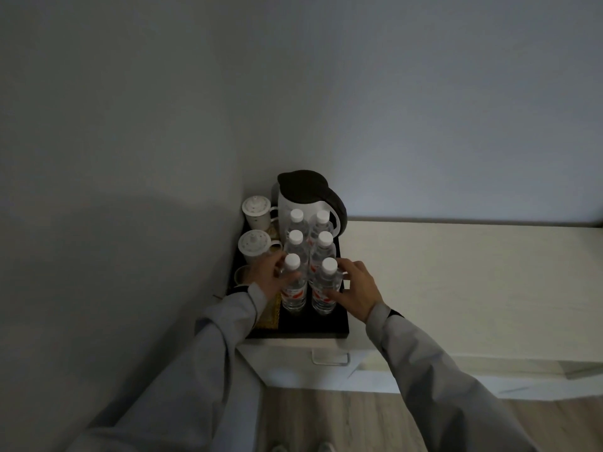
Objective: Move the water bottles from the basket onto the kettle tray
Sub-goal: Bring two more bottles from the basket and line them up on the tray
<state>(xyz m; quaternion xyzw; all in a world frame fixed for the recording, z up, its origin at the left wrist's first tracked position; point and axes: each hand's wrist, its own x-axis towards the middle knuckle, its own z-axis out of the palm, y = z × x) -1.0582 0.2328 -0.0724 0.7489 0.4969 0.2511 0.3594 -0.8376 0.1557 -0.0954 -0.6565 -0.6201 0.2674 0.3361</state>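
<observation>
Several clear water bottles with white caps stand upright in two rows on the black kettle tray (329, 326), in front of the white kettle (293, 199) with its dark lid. My left hand (270, 277) wraps the front left bottle (293, 295). The front right bottle (324, 296) has my right hand (357, 288) around it. Both front bottles rest on the tray. No basket is in view.
Two lidded white cups (256, 208) stand on the tray's left side against the wall, with a small bowl (241, 275) below them. The tray sits at the left end of a white cabinet top (456, 282); a drawer handle (329, 357) is below.
</observation>
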